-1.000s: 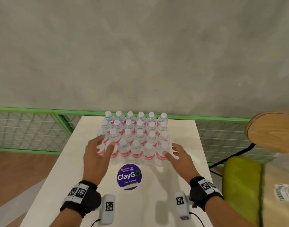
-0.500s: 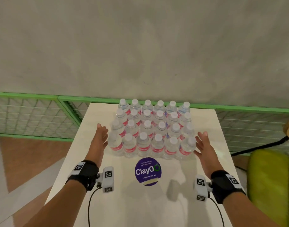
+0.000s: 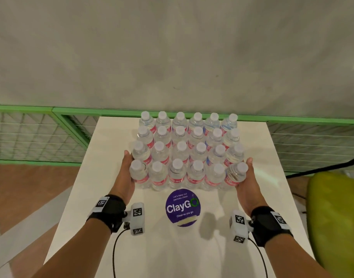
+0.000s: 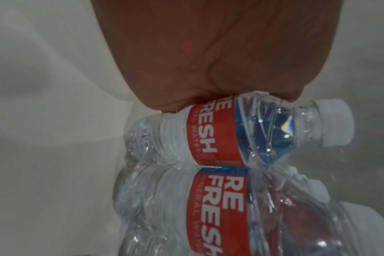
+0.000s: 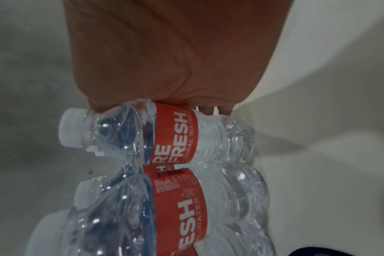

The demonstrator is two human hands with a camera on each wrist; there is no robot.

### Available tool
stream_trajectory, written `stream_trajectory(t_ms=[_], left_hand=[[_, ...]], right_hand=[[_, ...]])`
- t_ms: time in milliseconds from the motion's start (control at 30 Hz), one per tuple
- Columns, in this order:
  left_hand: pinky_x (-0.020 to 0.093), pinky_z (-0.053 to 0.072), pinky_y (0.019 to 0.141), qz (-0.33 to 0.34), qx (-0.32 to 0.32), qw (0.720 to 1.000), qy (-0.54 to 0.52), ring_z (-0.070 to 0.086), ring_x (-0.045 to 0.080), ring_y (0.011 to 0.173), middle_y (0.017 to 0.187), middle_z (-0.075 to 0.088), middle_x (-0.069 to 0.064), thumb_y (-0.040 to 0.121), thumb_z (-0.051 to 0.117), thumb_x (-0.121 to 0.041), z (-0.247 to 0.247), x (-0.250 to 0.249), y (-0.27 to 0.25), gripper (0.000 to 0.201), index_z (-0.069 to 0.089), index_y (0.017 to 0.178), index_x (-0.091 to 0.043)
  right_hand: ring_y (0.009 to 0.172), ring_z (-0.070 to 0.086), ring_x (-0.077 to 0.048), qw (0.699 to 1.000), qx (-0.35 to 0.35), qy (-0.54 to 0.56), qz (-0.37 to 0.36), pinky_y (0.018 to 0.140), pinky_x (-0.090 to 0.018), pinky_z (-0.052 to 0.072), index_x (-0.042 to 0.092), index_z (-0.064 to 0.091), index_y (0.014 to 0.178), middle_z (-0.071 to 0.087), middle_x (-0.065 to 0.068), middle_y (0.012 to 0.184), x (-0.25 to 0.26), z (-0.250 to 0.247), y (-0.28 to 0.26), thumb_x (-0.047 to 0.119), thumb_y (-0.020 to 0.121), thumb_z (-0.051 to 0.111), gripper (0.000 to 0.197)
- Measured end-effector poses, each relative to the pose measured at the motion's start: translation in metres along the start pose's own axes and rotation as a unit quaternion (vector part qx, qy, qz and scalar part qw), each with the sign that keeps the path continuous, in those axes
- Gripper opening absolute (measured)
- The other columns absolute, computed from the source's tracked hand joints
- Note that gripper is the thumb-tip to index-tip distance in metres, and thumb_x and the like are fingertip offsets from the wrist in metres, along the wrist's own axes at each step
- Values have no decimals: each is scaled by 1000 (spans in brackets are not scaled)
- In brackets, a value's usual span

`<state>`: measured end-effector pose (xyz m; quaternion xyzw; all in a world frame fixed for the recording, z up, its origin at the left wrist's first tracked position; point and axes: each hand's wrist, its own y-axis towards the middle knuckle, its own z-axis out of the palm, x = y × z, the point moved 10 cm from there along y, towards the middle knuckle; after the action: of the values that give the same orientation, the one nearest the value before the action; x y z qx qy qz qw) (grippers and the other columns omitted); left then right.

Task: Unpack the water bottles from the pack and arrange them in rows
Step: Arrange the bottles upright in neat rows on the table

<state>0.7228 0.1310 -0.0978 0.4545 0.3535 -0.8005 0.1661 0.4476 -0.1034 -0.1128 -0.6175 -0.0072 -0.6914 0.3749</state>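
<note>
Several small clear water bottles (image 3: 184, 153) with white caps and red labels stand in tight rows on the white table (image 3: 172, 247). My left hand (image 3: 125, 177) lies flat against the left side of the block, by the two nearest rows. My right hand (image 3: 247, 183) presses flat on the right side, where the front corner bottle (image 3: 235, 174) leans inward. In the left wrist view my palm (image 4: 208, 60) touches a labelled bottle (image 4: 219, 135). The right wrist view shows my palm (image 5: 175, 60) against another bottle (image 5: 175, 136). Neither hand curls round a bottle.
A round purple ClayGo sticker (image 3: 183, 207) is stuck to the table just in front of the bottles. A green mesh railing (image 3: 51, 133) runs behind and to the left. At the right stand a yellow-green seat (image 3: 336, 217) and a black cable (image 3: 322, 169).
Both hands have closed in from a little apart and now press on the two sides of the bottle block. The front right bottle has tipped inward.
</note>
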Motion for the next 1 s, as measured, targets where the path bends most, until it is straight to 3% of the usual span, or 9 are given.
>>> stream_trajectory(t_ms=[300, 433, 567, 633, 700, 800, 867, 933, 1000], left_hand=[[50, 38, 114, 7, -27, 1000, -4, 55, 25, 132, 140, 61, 1, 103, 26, -58, 0, 3, 7, 58, 48, 146, -27], [30, 53, 87, -15, -76, 997, 25, 49, 36, 135, 103, 77, -6, 108, 26, -46, 1, 1, 10, 47, 61, 122, -19], [44, 39, 111, 2, -26, 999, 36, 54, 18, 133, 139, 61, -7, 99, 30, -65, -7, -1, 5, 57, 49, 145, -36], [43, 38, 111, 5, -50, 998, 44, 53, 15, 133, 141, 59, -10, 98, 33, -67, -21, 0, -2, 57, 49, 144, -37], [43, 45, 106, 13, -128, 990, 64, 57, 19, 128, 133, 64, -6, 101, 41, -56, -43, 3, -18, 47, 56, 137, -29], [39, 56, 83, 64, -225, 961, 148, 67, 28, 110, 114, 68, 5, 102, 50, -24, -58, 4, -65, 19, 60, 118, -19], [33, 59, 71, 108, -227, 935, 250, 69, 24, 98, 106, 68, 1, 97, 59, -13, -45, -6, -93, 17, 59, 110, -24], [27, 59, 68, 163, -207, 904, 337, 68, 12, 90, 106, 66, -7, 92, 68, -13, -20, -30, -113, 23, 59, 109, -26], [19, 54, 65, 228, -164, 879, 384, 66, 9, 88, 109, 63, -12, 89, 73, -16, 12, -62, -123, 28, 61, 113, -25]], right_hand=[[134, 50, -13, 999, 18, -29, -1, 118, -46, 29, 44, 48, 142, 57, 12, 141, 9, 7, -6, 84, 87, 29, 70], [134, 50, -13, 999, 14, -42, 2, 119, -45, 27, 47, 47, 141, 56, 13, 142, 9, 2, -6, 83, 87, 29, 68], [136, 47, -10, 999, 29, -38, -1, 116, -39, 30, 47, 40, 146, 53, 15, 144, 12, -3, -5, 77, 92, 25, 64], [136, 48, -11, 1000, 4, -30, 8, 118, -43, 30, 42, 37, 149, 53, 13, 145, 8, -14, -4, 83, 87, 31, 75], [128, 56, -16, 997, -70, -41, 16, 112, -45, 39, 29, 44, 147, 59, 5, 138, 2, -35, -8, 81, 87, 35, 79], [94, 68, -25, 973, -193, -124, 18, 87, -45, 55, 15, 63, 119, 70, -13, 111, -1, -59, -45, 44, 101, 45, 38], [76, 69, -24, 943, -216, -255, -8, 77, -44, 58, 19, 67, 94, 74, -12, 91, 6, -56, -76, 19, 97, 50, 17], [69, 67, -20, 897, -198, -388, -78, 73, -39, 57, 26, 65, 82, 71, 2, 72, 31, -26, -103, 16, 93, 55, 18], [66, 61, -12, 860, -142, -450, -196, 67, -23, 51, 26, 63, 81, 65, 8, 68, 73, 29, -125, 19, 93, 59, 14]])
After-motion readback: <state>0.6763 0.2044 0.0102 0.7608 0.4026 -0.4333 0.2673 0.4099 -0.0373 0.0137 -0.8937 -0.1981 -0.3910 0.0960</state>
